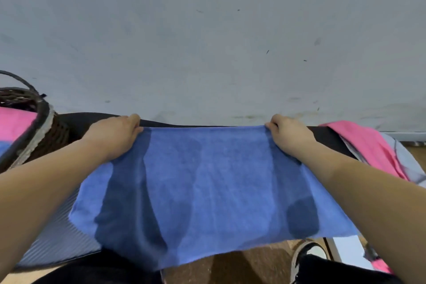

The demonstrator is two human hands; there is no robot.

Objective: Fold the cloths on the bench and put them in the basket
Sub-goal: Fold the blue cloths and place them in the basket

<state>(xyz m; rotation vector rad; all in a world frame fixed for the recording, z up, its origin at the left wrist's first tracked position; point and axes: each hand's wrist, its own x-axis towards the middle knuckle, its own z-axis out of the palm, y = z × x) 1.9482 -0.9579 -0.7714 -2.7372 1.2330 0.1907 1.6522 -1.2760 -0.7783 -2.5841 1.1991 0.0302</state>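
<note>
A blue cloth is stretched out flat in front of me, over the dark bench, its near edge hanging past the bench toward my legs. My left hand grips the cloth's far left corner. My right hand grips its far right corner. A dark wicker basket with a handle stands at the left; pink and blue cloth lies inside it.
A pink cloth lies on a pale grey one at the right end of the bench. A striped pale cloth lies at the lower left. A grey wall rises right behind the bench. My shoe stands on the wooden floor below.
</note>
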